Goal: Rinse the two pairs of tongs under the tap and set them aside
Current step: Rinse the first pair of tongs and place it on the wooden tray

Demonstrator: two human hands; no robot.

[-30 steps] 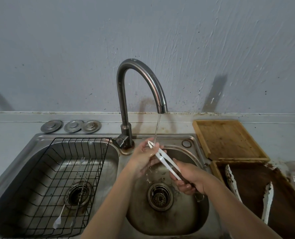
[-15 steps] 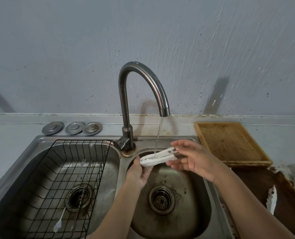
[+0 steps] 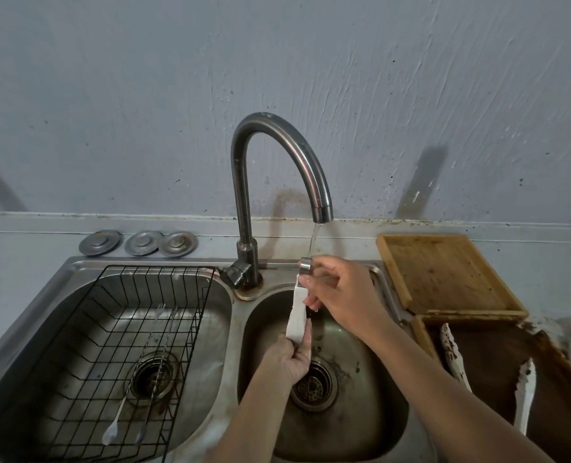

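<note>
1. Over the right-hand basin of the sink (image 3: 371,426), from the head camera, I see one pair of tongs (image 3: 298,309) held in the thin stream falling from the tap (image 3: 279,155)
2. My right hand (image 3: 341,295) has its grip closed on the upper, hinged end, where a metal ring (image 3: 305,265) sits right under the water; my left hand (image 3: 294,354) has its grip pinched on the lower white tip
3. Long axis: close to upright, leaning slightly, ring end up toward the spout, tips down toward the drain (image 3: 314,385). The two arms look pressed together
4. To do this step well, I would judge that the arms should be let spring apart so water reaches the inner faces, then the tongs turned about their length and the left fingers slid along them to rub off residue. Keeping the tips low lets runoff drain into the basin, not down my wrists
5. The second pair of tongs (image 3: 524,396) lies spread on the dark tray (image 3: 564,416) on the desk at right, well apart from the sink, visibly speckled with dirt, so I judge it not yet rinsed
</note>
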